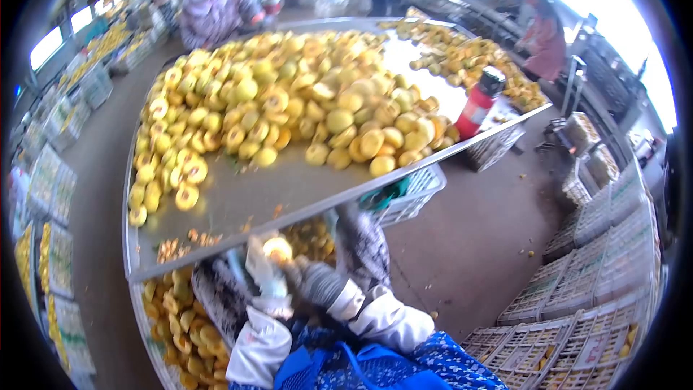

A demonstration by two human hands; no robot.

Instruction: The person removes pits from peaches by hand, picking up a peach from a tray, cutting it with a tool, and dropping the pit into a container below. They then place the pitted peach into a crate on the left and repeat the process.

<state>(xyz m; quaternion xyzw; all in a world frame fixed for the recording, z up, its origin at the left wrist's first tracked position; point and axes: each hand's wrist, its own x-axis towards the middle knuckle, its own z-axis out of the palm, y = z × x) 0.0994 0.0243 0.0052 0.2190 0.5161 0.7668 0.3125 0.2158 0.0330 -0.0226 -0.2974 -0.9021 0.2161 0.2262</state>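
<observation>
Low in the centre of the view, my left hand (266, 267), in a pale glove, holds a halved yellow fruit (277, 249) with its orange cut face up. Right beside it is my right hand (320, 283), in a grey glove, fingers curled close to the fruit; whatever it grips is too blurred to make out. Both hands are over my lap at the near edge of the metal table (245, 195). A large heap of yellow fruit halves (289, 94) covers much of the table. Small orange-brown bits (173, 249) lie near its front left corner.
A red bottle with a black cap (479, 103) stands at the table's right edge. Below are a white crate (413, 198) and a container of fruit (189, 332) at my left. Stacked crates (577, 282) line the right. Other people (213, 7) are beyond the table.
</observation>
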